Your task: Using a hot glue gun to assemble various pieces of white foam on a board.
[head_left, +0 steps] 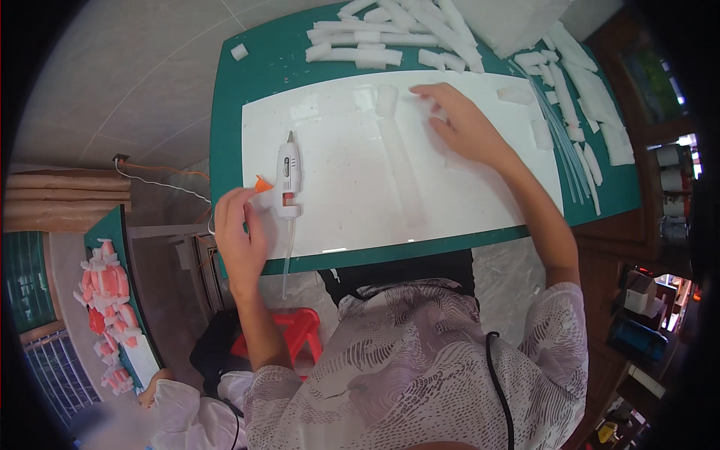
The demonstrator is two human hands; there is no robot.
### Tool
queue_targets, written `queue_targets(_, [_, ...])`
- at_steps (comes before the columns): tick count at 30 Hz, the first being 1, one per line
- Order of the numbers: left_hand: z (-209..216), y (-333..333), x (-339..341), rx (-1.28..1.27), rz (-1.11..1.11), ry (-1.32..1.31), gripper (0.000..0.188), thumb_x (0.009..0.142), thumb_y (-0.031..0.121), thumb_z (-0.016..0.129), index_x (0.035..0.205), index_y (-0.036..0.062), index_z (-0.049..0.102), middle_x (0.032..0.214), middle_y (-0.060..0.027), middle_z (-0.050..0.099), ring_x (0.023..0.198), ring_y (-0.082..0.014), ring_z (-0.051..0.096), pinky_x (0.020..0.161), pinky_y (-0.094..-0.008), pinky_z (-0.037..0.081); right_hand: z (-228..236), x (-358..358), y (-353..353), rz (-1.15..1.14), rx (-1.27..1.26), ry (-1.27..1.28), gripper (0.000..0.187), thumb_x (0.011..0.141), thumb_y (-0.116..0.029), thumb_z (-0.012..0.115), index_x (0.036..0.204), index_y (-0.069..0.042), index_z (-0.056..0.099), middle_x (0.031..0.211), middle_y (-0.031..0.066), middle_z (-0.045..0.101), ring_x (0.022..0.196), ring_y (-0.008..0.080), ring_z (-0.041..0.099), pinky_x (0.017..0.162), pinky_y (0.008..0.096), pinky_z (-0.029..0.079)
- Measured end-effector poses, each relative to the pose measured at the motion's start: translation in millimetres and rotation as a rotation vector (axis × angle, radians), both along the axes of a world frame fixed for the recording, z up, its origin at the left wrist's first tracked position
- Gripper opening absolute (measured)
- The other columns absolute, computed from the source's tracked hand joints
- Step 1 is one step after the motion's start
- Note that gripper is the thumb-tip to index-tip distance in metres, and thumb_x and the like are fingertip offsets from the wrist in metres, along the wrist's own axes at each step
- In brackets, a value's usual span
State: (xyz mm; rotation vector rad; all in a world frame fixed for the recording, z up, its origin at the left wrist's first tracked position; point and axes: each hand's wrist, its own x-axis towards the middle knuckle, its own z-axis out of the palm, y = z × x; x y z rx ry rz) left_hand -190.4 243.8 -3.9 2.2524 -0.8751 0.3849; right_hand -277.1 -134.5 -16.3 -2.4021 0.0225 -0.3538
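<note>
Bare room is stretching across the white board (341, 176) between a glue gun (288, 172) lying near its left edge and a foam strip (398, 161), the right hand (454, 124) hovering unclenched and empty towards the far edge. The gun is showing a white body, orange trigger (262, 184) and clear stick (288, 255) overhanging the near edge. The left hand (241, 232) is curling by the trigger, its grip impossible to tell, while the foam is fading into the white.
</note>
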Motion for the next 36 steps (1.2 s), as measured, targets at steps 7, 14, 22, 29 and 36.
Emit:
queue_targets(7, [-4.0, -96.7, -109.4, 0.029, -0.295, 0.148, 0.046, 0.081, 0.017, 0.073, 0.123, 0.0040, 0.059, 0.119, -0.0204, 0.056, 0.094, -0.0354, 0.059, 0.079, -0.0422, 0.050, -10.7, 75.2, -1.7, -0.031, 0.040, 0.250, 0.043, 0.087, -0.030, 0.068, 0.124, -0.009, 0.060, 0.118, 0.0131, 0.059, 0.096, 0.0233, 0.060, 0.085, 0.0332, 0.048])
queue_targets(14, [-22.1, -148.0, -102.7, 0.203, -0.204, 0.094, 0.048, 0.084, 0.022, 0.071, 0.127, 0.0041, 0.058, 0.125, -0.0213, 0.050, 0.100, -0.0358, 0.053, 0.084, -0.0425, 0.046, -9.5, 74.5, -2.5, 0.062, 0.114, 0.229, 0.035, 0.084, -0.029, 0.073, 0.108, -0.006, 0.063, 0.110, 0.0107, 0.061, 0.088, 0.0229, 0.061, 0.080, 0.0341, 0.050])
queue_targets(22, [-28.7, -142.1, -100.2, 0.148, -0.234, 0.113, 0.040, 0.081, 0.009, 0.068, 0.118, -0.0013, 0.059, 0.127, -0.0230, 0.051, 0.103, -0.0368, 0.053, 0.089, -0.0441, 0.045, 13.9, 54.2, 17.7, 0.217, 0.024, 0.047, 0.022, 0.086, -0.009, 0.071, 0.106, -0.006, 0.063, 0.107, 0.0078, 0.060, 0.087, 0.0204, 0.061, 0.079, 0.0291, 0.053])
queue_targets(29, [-29.8, -134.1, -94.3, 0.118, -0.270, 0.184, 0.038, 0.077, -0.001, 0.064, 0.115, -0.0040, 0.058, 0.130, -0.0252, 0.050, 0.105, -0.0375, 0.053, 0.092, -0.0433, 0.047, 22.8, 42.3, 9.1, 0.310, 0.011, 0.133, 0.028, 0.085, -0.004, 0.069, 0.112, -0.005, 0.066, 0.114, 0.0092, 0.063, 0.098, 0.0244, 0.062, 0.085, 0.0327, 0.055])
queue_targets(36, [-25.0, -113.6, -62.1, 0.164, -0.408, 0.170, 0.044, 0.072, -0.006, 0.065, 0.114, -0.0006, 0.058, 0.133, -0.0203, 0.051, 0.111, -0.0374, 0.052, 0.094, -0.0422, 0.047, 22.0, 34.5, -6.9, 0.383, -0.070, 0.249, 0.037, 0.082, -0.004, 0.073, 0.118, -0.008, 0.066, 0.115, 0.0131, 0.068, 0.094, 0.0281, 0.068, 0.085, 0.0336, 0.056])
